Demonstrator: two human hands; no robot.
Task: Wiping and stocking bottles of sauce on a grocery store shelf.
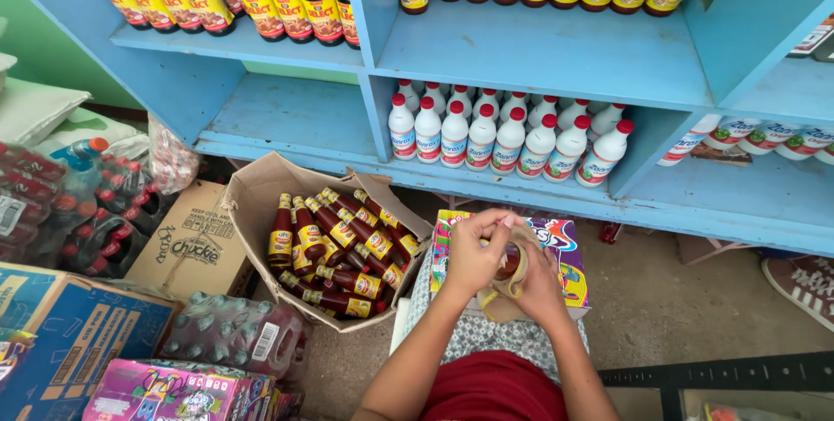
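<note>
- Holding a small dark-red glass sauce bottle over the lap, both hands meet around it: the left hand curls over its top, fingers pinched on it, while the right hand cups it from below with a loose strip of tan plastic wrap, steadying it.
- Just left of the hands, an open brown cardboard box of matching bottles lies within reach.
- Beyond the hands, white plastic bottles with red caps line the blue wooden shelf.

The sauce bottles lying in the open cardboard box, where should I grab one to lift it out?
Grip a top sauce bottle by its neck from above: they lie slanted and packed close, and the cardboard box walls block the sides.
</note>
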